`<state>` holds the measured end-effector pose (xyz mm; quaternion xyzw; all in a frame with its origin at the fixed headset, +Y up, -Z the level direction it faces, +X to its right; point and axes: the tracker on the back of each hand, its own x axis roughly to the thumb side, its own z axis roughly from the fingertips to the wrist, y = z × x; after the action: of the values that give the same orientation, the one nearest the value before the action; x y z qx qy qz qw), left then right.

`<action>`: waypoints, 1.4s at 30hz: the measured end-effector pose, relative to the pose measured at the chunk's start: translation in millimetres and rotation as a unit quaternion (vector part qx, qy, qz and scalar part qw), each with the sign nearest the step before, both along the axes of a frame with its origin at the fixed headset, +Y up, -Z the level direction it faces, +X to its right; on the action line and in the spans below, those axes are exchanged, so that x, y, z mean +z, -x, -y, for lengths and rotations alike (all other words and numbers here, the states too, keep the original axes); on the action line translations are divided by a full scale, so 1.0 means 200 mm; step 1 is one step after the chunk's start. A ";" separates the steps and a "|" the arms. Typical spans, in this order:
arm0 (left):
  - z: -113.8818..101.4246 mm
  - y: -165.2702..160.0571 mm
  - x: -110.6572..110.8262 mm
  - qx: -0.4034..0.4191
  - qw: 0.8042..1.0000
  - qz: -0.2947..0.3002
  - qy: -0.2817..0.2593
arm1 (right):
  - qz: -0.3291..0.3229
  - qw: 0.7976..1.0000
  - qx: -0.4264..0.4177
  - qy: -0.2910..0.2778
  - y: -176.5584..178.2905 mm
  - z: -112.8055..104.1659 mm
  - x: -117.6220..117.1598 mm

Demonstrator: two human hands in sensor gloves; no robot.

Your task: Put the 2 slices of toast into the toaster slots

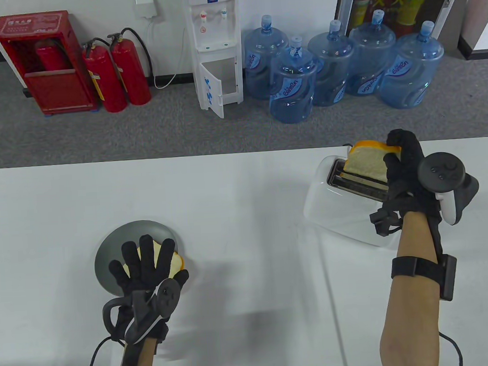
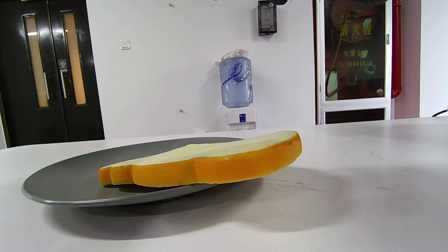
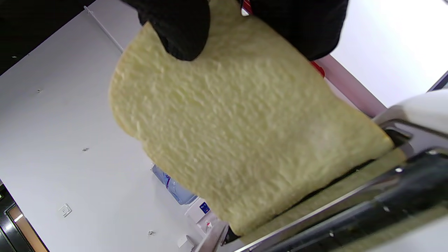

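Observation:
A white toaster (image 1: 336, 210) stands at the table's right, its two slots (image 1: 357, 184) facing up. My right hand (image 1: 399, 161) pinches a slice of toast (image 1: 368, 161) by its top edge, holding it upright with its lower edge at the far slot. Up close, that slice (image 3: 245, 133) tilts into the metal slot rim (image 3: 385, 182), with gloved fingertips (image 3: 178, 31) on its upper part. The second slice (image 2: 206, 162) lies flat on a grey plate (image 2: 70, 175). My left hand (image 1: 149, 259) hovers over it with fingers spread straight, covering most of the slice (image 1: 175, 263).
The grey plate (image 1: 111, 249) sits on the white table's left front part. Beyond the far table edge, on the floor, stand several water bottles (image 1: 332, 70), a water dispenser (image 1: 215, 48) and red fire extinguishers (image 1: 117, 75).

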<state>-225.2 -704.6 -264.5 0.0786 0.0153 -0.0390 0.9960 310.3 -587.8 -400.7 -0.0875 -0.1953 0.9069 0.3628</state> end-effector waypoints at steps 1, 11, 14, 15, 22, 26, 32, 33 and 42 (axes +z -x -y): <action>0.00 0.00 0.00 0.000 1.000 0.000 0.000 | -0.001 1.000 0.000 0.001 0.00 0.00 0.00; 0.00 0.00 0.00 -0.004 1.000 -0.001 0.003 | -0.006 1.000 0.005 0.022 0.01 0.05 -0.03; 0.00 0.00 0.00 -0.003 1.000 -0.001 0.003 | -0.004 0.999 0.017 0.028 0.02 0.06 -0.03; 0.00 0.00 0.00 -0.003 1.000 -0.001 0.003 | -0.004 0.999 0.019 0.030 0.02 0.06 -0.03; 0.01 0.01 -0.01 -0.006 1.000 -0.001 0.005 | -0.003 0.999 0.020 0.037 0.03 0.08 -0.04; 0.01 0.01 -0.01 -0.006 1.000 -0.001 0.005 | -0.003 0.999 0.025 0.040 0.03 0.09 -0.04; 0.01 0.01 -0.01 -0.010 1.000 0.000 0.006 | -0.006 0.998 0.038 0.056 0.04 0.10 -0.06; 0.01 0.01 -0.01 -0.010 1.000 0.000 0.005 | -0.004 0.997 0.042 0.057 0.04 0.10 -0.06; 0.01 0.00 -0.01 -0.012 1.000 0.000 0.006 | 0.005 0.996 0.060 0.060 0.04 0.10 -0.05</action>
<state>-226.1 -706.2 -266.2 0.0726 0.0144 -0.0509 0.9960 301.5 -608.5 -411.0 -0.1018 -0.1476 0.9366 0.3011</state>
